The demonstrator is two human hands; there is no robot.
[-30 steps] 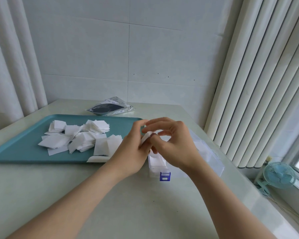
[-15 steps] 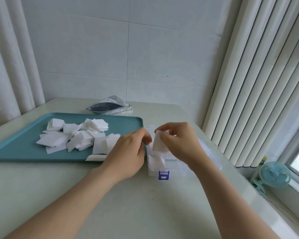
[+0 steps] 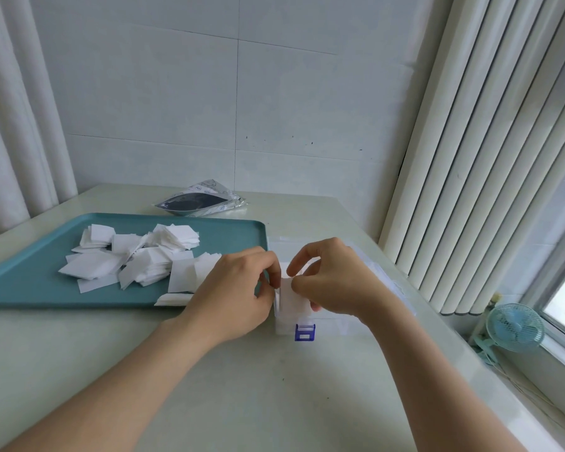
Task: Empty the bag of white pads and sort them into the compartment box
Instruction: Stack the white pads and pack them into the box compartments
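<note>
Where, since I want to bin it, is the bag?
In the head view the bag lies on the table just beyond the tray's far edge, left of centre.

**No legible text**

The bag (image 3: 200, 201) carries small printed marks, too small and blurred to read; the blue latch (image 3: 304, 332) on the clear box (image 3: 338, 326) bears a white rectangle with no writing that can be made out.

Pads (image 3: 137, 256) lie on the tray (image 3: 30, 288), left of the compartment box (image 3: 340, 326) — the bag (image 3: 196, 200) behind the tray.
</note>
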